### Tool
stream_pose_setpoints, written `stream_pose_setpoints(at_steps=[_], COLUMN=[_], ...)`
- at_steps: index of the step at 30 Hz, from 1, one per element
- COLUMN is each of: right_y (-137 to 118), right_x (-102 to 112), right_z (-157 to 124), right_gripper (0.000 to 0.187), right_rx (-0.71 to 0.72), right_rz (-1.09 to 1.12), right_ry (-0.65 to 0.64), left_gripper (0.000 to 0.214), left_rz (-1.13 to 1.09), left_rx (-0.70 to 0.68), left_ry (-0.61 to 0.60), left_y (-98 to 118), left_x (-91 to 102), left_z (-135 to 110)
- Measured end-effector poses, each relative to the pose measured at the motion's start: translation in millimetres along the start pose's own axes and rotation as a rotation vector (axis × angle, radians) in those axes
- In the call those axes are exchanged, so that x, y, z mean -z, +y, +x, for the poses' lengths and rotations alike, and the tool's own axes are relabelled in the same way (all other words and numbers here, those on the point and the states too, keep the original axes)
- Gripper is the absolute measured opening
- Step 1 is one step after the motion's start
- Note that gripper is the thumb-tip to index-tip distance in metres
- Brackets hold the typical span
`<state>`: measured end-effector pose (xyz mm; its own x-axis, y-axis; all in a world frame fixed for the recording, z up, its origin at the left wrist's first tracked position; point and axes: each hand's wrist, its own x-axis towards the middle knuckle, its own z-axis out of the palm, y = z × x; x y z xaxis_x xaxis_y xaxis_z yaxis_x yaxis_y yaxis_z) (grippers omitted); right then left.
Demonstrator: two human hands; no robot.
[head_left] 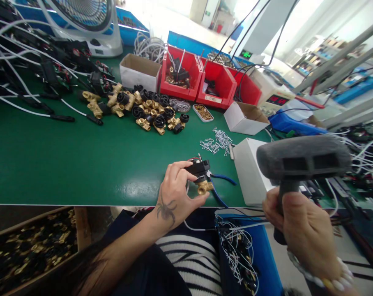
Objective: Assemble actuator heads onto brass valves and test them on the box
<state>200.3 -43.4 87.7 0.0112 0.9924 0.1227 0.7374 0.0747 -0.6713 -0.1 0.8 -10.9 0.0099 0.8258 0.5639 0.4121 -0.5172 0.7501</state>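
My left hand (176, 193) pinches a small valve assembly (200, 176) with a black top and a brass fitting, held just above the front edge of the green bench mat (81, 164). My right hand (303, 222) is wrapped round the handle of a grey handheld scanner-like tool (302, 158), raised at the right, its head level with the white box (249, 170). Thin wires trail from the assembly toward my lap.
A heap of brass and black fittings (149, 111) lies mid-bench, with loose metal clips (217, 142), red bins (199, 78), cardboard boxes (139, 70), a fan (90, 24) and cable bundles (35, 61) behind. A crate of fittings (29, 246) sits low left; a blue bin of wired parts (245, 250) low right.
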Motion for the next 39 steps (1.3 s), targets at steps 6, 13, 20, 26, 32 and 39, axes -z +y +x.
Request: stream_pose_setpoints(at_steps=[6, 13, 20, 26, 32, 39], right_y=[2, 3, 3, 1, 1, -3], right_x=[-3, -7, -8, -8, -11, -7], right_z=[4, 4, 5, 6, 8, 6], right_gripper=[0.053, 0.055, 0.056, 0.052, 0.056, 0.059], right_rx=[0.037, 0.015, -0.004, -0.004, -0.037, -0.378], right_rz=[-0.216, -0.114, 0.003, -0.152, -0.091, 0.824], right_ry=[-0.233, -0.238, -0.094, -0.276, -0.236, -0.521], left_gripper=[0.037, 0.037, 0.04, 0.039, 0.039, 0.036], left_rz=[0.021, 0.023, 0.021, 0.032, 0.027, 0.019], left_rx=[-0.01, -0.02, -0.011, -0.009, -0.012, 0.037], left_ry=[0.011, 0.016, 0.016, 0.018, 0.019, 0.0], left_y=[0, -2, -2, -2, -4, -2], left_x=[0.8, 1.5, 1.8, 2.1, 1.8, 5.5], left_z=[1, 2, 1, 1, 0, 2])
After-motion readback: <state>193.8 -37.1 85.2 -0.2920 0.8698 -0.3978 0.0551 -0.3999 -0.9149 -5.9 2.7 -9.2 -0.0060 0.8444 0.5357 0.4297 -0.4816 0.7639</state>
